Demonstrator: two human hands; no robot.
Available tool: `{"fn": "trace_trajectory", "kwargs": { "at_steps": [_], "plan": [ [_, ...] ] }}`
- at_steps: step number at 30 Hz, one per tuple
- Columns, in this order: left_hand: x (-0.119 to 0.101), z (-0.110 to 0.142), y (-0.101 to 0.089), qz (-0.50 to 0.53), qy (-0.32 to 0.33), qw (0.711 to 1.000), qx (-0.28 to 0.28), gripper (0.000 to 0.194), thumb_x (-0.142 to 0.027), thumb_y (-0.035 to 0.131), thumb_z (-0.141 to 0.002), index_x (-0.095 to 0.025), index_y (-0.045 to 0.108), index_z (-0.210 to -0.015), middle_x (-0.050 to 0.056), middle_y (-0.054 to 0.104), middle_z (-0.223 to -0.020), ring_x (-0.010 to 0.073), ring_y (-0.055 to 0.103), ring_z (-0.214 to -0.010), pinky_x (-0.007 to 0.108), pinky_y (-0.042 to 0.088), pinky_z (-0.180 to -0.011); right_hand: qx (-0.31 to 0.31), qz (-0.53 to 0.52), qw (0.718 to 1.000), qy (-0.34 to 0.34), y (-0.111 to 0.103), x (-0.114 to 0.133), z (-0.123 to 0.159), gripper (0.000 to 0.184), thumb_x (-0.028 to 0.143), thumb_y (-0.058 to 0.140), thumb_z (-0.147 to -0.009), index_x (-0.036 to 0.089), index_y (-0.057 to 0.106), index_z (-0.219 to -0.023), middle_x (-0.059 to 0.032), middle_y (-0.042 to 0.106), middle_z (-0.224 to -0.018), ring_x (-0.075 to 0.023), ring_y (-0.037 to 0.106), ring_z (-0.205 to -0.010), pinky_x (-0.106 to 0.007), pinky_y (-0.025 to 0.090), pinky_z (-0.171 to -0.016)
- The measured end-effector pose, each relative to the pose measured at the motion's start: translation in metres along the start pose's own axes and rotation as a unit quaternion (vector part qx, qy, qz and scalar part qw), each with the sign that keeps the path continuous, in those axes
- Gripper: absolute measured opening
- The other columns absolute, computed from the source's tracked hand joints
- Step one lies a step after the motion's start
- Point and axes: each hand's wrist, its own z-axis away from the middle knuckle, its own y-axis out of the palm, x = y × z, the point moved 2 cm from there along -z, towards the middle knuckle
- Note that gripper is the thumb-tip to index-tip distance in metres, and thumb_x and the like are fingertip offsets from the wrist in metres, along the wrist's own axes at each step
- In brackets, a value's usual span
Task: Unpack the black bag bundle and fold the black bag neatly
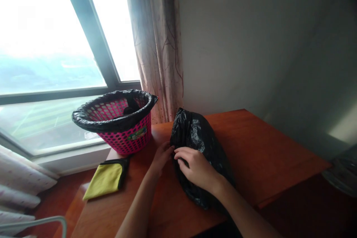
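Note:
A crumpled black plastic bag (199, 139) lies on the orange-brown wooden table (259, 148). My right hand (195, 167) rests on top of the bag, fingers curled and pinching its left edge. My left hand (161, 156) meets it at that same edge, fingers closed on the plastic. A pink perforated basket (131, 135), lined with a black bag folded over its rim, stands at the table's far left corner. A yellow cloth with a dark border (107, 178) lies at the table's left edge, near the basket.
A large window (50, 44) with a dark frame fills the left. A patterned curtain (161, 44) hangs beside it. A grey wall stands behind the table. A light chair rail (41, 223) shows at the bottom left.

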Motion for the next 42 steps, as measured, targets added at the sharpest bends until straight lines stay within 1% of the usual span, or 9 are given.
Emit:
{"fn": "trace_trajectory", "kwargs": {
  "at_steps": [7,10,14,17,21,24,29,32,42],
  "plan": [
    [0.005,-0.007,-0.014,0.015,0.017,0.996,-0.082,0.048,-0.046,0.079,-0.065,-0.016,0.069,-0.102,0.007,0.072,-0.094,0.0207,0.068,-0.081,0.028,0.051,-0.067,-0.204,-0.010,0.937,0.285,-0.068,-0.081,0.106,0.032,0.044,0.052,-0.089,0.020,0.066,-0.103,-0.0089,0.072,-0.096,-0.0229,0.069,-0.088,-0.032,0.055,-0.078],
    [0.008,-0.007,-0.017,0.015,0.035,0.993,-0.114,0.049,-0.048,0.076,-0.068,-0.016,0.067,-0.103,0.007,0.072,-0.092,0.0188,0.067,-0.076,0.027,0.051,-0.063,-0.141,-0.094,0.893,0.417,-0.051,-0.110,0.159,0.050,0.059,0.053,-0.083,0.017,0.062,-0.108,-0.0051,0.069,-0.072,-0.0200,0.067,-0.059,-0.028,0.051,-0.052],
    [0.010,-0.007,-0.018,-0.005,0.064,0.988,-0.143,0.053,-0.053,0.074,-0.069,-0.014,0.065,-0.105,0.008,0.071,-0.091,0.0196,0.067,-0.074,0.029,0.051,-0.063,-0.143,-0.266,0.809,0.505,-0.015,-0.100,0.193,0.069,0.071,0.049,-0.079,0.015,0.053,-0.118,-0.0016,0.064,-0.058,-0.0160,0.059,-0.042,-0.021,0.037,-0.037],
    [0.002,-0.006,-0.020,-0.042,0.100,0.980,-0.169,0.054,-0.057,0.069,-0.072,-0.015,0.063,-0.105,0.010,0.070,-0.098,0.0243,0.067,-0.086,0.033,0.052,-0.070,-0.199,-0.309,0.785,0.498,-0.004,-0.089,0.189,0.067,0.072,0.055,-0.075,0.016,0.055,-0.112,-0.0047,0.068,-0.066,-0.0142,0.061,-0.047,-0.020,0.041,-0.041],
    [-0.024,0.014,-0.021,-0.119,0.170,0.952,-0.226,0.051,-0.051,0.071,-0.073,-0.019,0.061,-0.111,0.010,0.062,-0.119,0.0296,0.055,-0.116,0.039,0.044,-0.097,-0.196,-0.304,0.818,0.447,-0.004,-0.096,0.173,0.054,0.066,0.065,-0.069,0.018,0.059,-0.092,-0.0026,0.065,-0.062,-0.0133,0.057,-0.046,-0.020,0.038,-0.040],
    [-0.036,0.054,-0.008,-0.255,0.240,0.897,-0.269,0.044,-0.049,0.068,-0.077,-0.021,0.062,-0.109,0.010,0.062,-0.114,0.0307,0.057,-0.109,0.040,0.043,-0.096,-0.187,-0.305,0.833,0.421,-0.002,-0.104,0.166,0.044,0.060,0.067,-0.069,0.019,0.059,-0.082,0.0006,0.060,-0.057,-0.0127,0.055,-0.045,-0.020,0.036,-0.039],
    [-0.008,0.124,0.030,-0.325,0.274,0.871,-0.247,0.024,-0.043,0.073,-0.075,-0.025,0.063,-0.087,0.004,0.065,-0.083,0.0259,0.062,-0.079,0.035,0.047,-0.079,-0.171,-0.328,0.840,0.397,0.007,-0.106,0.162,0.045,0.058,0.067,-0.070,0.020,0.060,-0.093,0.0009,0.061,-0.063,-0.0143,0.057,-0.048,-0.022,0.039,-0.041],
    [0.017,0.135,0.046,-0.359,0.281,0.864,-0.214,0.031,-0.039,0.080,-0.068,-0.026,0.067,-0.094,0.009,0.069,-0.097,0.0313,0.063,-0.094,0.041,0.045,-0.090,-0.154,-0.331,0.847,0.386,0.011,-0.106,0.164,0.045,0.057,0.066,-0.074,0.020,0.060,-0.098,0.0006,0.061,-0.065,-0.0147,0.058,-0.049,-0.023,0.041,-0.042],
    [0.025,0.112,0.025,-0.169,0.168,0.957,-0.167,0.041,-0.041,0.067,-0.080,-0.023,0.058,-0.117,0.009,0.069,-0.111,0.0276,0.066,-0.104,0.038,0.051,-0.091,-0.224,-0.288,0.834,0.415,-0.037,-0.140,0.181,0.048,0.053,0.069,-0.072,0.019,0.062,-0.106,-0.0030,0.069,-0.078,-0.0174,0.063,-0.060,-0.025,0.047,-0.050]
  ]
}}
